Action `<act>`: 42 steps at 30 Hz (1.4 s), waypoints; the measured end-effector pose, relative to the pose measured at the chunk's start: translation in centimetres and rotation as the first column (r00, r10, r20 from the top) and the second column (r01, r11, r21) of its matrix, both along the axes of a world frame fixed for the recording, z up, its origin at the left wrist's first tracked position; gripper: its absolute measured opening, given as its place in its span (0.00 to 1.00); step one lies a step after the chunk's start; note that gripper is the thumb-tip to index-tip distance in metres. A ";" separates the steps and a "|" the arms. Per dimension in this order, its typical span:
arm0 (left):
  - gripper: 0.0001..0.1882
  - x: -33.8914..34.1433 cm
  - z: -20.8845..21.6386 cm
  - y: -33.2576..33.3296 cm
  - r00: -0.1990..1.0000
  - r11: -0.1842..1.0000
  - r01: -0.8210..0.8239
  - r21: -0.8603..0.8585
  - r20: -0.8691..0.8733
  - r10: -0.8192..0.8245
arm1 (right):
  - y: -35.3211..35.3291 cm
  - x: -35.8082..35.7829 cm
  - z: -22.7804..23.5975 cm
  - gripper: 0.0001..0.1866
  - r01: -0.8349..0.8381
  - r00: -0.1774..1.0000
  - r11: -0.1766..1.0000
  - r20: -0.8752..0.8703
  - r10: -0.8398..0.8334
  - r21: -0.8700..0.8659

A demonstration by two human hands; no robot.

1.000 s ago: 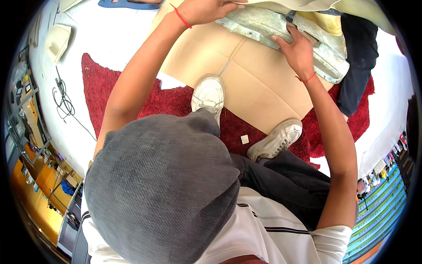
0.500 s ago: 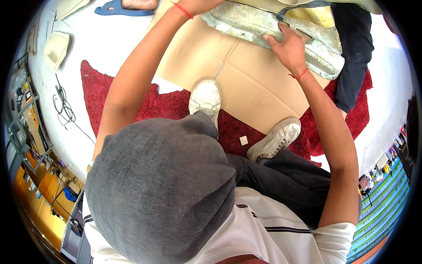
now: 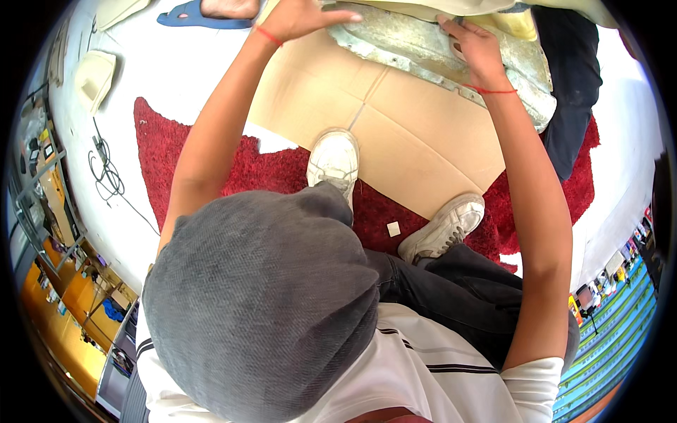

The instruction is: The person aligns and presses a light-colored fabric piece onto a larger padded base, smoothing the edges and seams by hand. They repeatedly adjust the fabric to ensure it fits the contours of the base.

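Note:
A long grey, crinkled panel (image 3: 423,49) lies across the far edge of a flattened cardboard sheet (image 3: 416,134), with a cream-coloured piece (image 3: 451,5) over its far side. My left hand (image 3: 303,17) grips the panel's left end, one finger stretched along its top edge. My right hand (image 3: 476,46) presses down on the panel's middle with bent fingers and holds nothing. Both wrists carry a thin red thread. The far part of the panel is cut off by the picture's top.
The cardboard rests on a red shaggy rug (image 3: 197,155) on a white floor. My white shoes (image 3: 335,158) (image 3: 444,225) stand at its near edge. Another person's foot in a blue sandal (image 3: 204,10) is at top left, dark trousers (image 3: 571,92) at top right. A cable (image 3: 106,169) lies left.
My right hand has slid left and further away along the panel. My left hand has shifted right onto the panel's end. The sandalled foot has come further into view.

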State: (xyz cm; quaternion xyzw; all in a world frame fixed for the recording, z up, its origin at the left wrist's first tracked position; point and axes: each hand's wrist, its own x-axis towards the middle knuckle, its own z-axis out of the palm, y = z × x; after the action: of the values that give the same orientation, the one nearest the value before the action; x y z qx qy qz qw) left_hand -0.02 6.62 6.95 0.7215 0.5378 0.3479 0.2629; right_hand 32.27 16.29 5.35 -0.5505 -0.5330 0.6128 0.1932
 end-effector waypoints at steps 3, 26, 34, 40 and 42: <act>0.26 -1.0 -2.3 -2.4 0.987 0.985 -0.158 0.073 -0.015 0.160 | -0.3 -0.7 0.0 0.13 0.039 0.994 0.998 -0.096 -0.043 -0.050; 0.10 0.7 -6.0 -1.8 0.832 0.868 -0.344 -0.359 0.313 0.459 | 1.9 -2.0 3.2 0.14 -0.226 0.973 0.963 0.067 0.219 0.149; 0.11 0.9 -5.9 -2.4 0.838 0.891 -0.307 -0.334 0.349 0.420 | 2.5 -0.1 0.9 0.07 -0.149 0.977 0.976 -0.177 0.120 -0.162; 0.11 0.4 -5.1 -3.1 0.906 0.910 -0.415 -0.007 0.095 0.413 | 0.6 -1.6 3.2 0.06 -0.042 0.992 0.978 -0.122 0.018 -0.203; 0.12 0.5 -3.9 -3.6 0.837 0.847 -0.388 0.363 -0.246 0.489 | 0.1 -2.0 4.5 0.04 0.015 0.990 0.958 -0.131 -0.055 -0.285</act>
State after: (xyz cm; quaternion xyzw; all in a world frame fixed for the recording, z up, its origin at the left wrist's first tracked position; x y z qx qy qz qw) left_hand 0.51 3.07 3.04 0.6561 0.6675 0.3508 -0.0304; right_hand 30.29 16.41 9.89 -0.5384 -0.4153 0.7157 0.1594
